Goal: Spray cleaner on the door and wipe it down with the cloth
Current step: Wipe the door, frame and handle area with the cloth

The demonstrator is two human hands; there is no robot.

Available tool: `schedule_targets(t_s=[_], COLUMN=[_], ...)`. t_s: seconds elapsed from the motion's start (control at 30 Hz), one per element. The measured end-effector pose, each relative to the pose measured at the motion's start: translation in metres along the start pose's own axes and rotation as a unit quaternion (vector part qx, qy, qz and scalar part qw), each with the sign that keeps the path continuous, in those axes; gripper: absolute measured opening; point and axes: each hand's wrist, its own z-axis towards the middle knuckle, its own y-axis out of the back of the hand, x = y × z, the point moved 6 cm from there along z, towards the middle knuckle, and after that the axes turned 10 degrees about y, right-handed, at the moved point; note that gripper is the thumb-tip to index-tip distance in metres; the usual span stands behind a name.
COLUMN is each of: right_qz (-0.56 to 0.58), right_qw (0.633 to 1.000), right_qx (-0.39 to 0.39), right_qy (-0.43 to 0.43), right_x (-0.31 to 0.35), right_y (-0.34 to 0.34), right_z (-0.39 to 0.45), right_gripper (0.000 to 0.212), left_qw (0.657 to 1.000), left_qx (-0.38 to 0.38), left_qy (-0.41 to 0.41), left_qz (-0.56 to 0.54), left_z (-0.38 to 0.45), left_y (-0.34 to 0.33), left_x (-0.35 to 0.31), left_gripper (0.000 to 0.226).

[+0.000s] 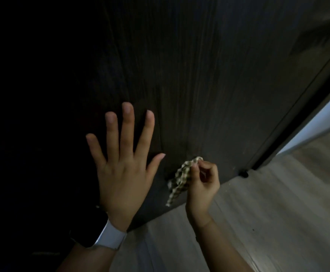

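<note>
low on the dark wood-grain door (209, 85), near its bottom edge, the right hand (202, 185) pinches a checked cloth (181, 178) between thumb and curled fingers, with most of the fabric dangling in a narrow strip instead of bunched into a pad. the left hand (124, 169) is spread open and flat against the panel, holding nothing, a pale band (110, 236) on its wrist. no spray bottle shows anywhere from where i stand.

my worry is the grip: a pinch that light could let the cloth slip to the wooden floor (268, 213), and a hanging strip would only skim the surface, leaving streaks. the door looks ajar, with a bright gap at the right, so a firm push from the flat palm might swing it. the dimness on the left side would also hide any missed patches.
</note>
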Motion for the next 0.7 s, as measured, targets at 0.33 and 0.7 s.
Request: schedule_targets(t_s=[0.33, 0.7], right_qz=[-0.024, -0.005], right_qw=[0.943, 0.906], right_qx=[-0.15, -0.152], right_qy=[-0.297, -0.396], right_x=[-0.093, -0.118], right_y=[0.033, 0.045], right_z=[-0.046, -0.063], right_gripper=[0.025, 0.021], left_qw=[1.0, 1.0], left_qx=[0.009, 0.004], left_qy=[-0.008, -0.004], left_qz=[0.028, 0.023], left_z=[-0.001, -0.003], left_y=[-0.003, -0.003], left_x=[-0.002, -0.001], left_gripper=[0.101, 0.099])
